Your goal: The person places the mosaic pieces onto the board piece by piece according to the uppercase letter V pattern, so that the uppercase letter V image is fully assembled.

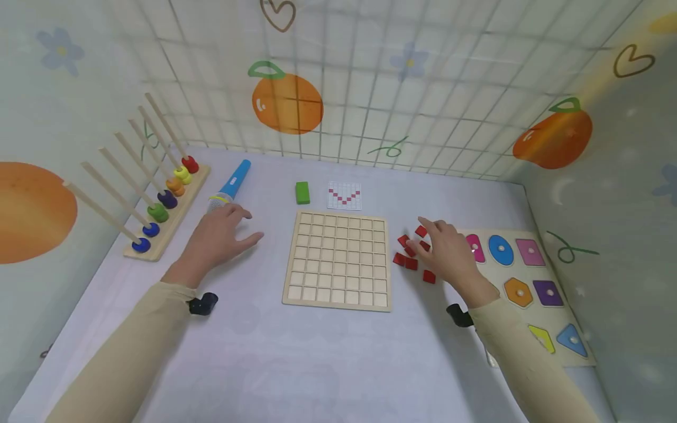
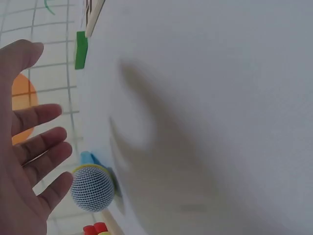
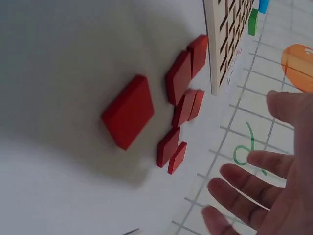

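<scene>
A wooden grid board (image 1: 338, 261) with bare square cells lies in the middle of the table. Right of it are several red square tiles (image 3: 129, 112), loosely scattered flat on the cloth. My right hand (image 1: 446, 252) hovers over these tiles with fingers apart and nothing in its grasp. Off to the board's left, my left hand (image 1: 219, 235) is held above the table, thumb spread, holding nothing. A blue toy microphone (image 1: 236, 179) lies just beyond that hand, its grey mesh head (image 2: 93, 188) near the fingers in the left wrist view. Behind the board sits a small pattern card (image 1: 344, 195) with pink squares in a V.
A green block (image 1: 302, 192) lies beside the card. At the left stands a wooden peg rack (image 1: 174, 217) with coloured rings and tall pegs. On the right a shape puzzle board (image 1: 497, 282) lies partly under my right forearm. A patterned curtain over wire mesh (image 1: 359, 106) closes the back.
</scene>
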The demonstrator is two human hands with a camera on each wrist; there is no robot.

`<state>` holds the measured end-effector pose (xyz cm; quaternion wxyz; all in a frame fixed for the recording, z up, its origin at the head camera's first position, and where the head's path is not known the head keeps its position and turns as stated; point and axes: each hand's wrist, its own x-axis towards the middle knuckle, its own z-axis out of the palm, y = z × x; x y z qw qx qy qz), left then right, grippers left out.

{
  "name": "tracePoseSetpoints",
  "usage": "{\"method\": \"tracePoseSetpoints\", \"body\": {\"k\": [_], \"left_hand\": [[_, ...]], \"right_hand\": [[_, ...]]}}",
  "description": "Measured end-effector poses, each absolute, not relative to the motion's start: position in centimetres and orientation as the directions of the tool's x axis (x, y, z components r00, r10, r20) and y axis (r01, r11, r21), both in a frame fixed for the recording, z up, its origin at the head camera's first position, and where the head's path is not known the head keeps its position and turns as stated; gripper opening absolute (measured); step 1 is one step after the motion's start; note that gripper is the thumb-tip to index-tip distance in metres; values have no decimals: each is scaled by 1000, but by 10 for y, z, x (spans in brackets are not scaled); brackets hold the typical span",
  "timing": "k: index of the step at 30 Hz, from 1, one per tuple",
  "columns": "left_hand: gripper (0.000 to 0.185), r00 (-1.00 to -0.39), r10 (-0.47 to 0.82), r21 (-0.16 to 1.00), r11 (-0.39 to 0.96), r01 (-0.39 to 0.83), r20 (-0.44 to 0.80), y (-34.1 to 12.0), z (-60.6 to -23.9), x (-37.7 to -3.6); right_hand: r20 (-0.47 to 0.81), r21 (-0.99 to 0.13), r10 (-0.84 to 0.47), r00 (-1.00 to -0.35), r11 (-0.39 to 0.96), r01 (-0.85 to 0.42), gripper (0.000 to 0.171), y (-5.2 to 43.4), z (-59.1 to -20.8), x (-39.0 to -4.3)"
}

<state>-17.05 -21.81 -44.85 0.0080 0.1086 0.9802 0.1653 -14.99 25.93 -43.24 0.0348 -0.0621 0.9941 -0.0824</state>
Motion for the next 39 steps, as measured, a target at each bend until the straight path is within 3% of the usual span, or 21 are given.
{"method": "tracePoseSetpoints", "body": {"k": [6, 18, 29, 39], "left_hand": [[61, -966, 256, 371, 900, 229, -24, -213, -453, -164], [64, -954, 295, 471, 851, 234, -59, -202, -472, -162], [71, -939, 319, 509, 834, 212, -130, -190, -482, -160], [89, -905, 380, 523, 819, 235, -189, -182, -489, -160]], "right_hand": [[-116, -228, -129, -985, 969, -100, 71, 256, -435, -143], [-97, -345, -170, -981, 930, -127, 56, 250, -453, -139], [-62, -391, -223, -973, 902, -182, 41, 245, -471, -140], [-66, -386, -226, -972, 904, -184, 35, 243, -476, -141]]}}
